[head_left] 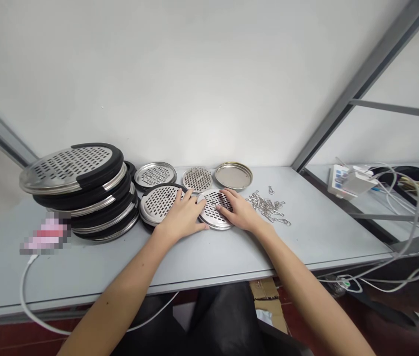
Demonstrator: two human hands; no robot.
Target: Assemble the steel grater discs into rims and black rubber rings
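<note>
A round perforated metal plate (212, 205) lies on the table in front of me, seemingly on another metal rim. My right hand (242, 211) grips its right edge, thumb on the top face and fingers along the far rim. With fingers spread, my left hand (184, 213) rests at its left edge, some fingertips reaching over a neighbouring black-edged perforated disc (159, 203). Behind them sit a plate with many small raised points (197, 179), a shallow metal lid (233, 176) and another perforated disc (155, 175). Small metal clips (267, 205) lie loose right of my right hand.
A tall stack of black-edged perforated discs (83, 193) stands at the left. A white cable (23, 291) runs from a blurred pink object (48, 235) over the table edge. A power strip (350, 180) and tangled cables lie beyond the metal frame (346, 101) at right.
</note>
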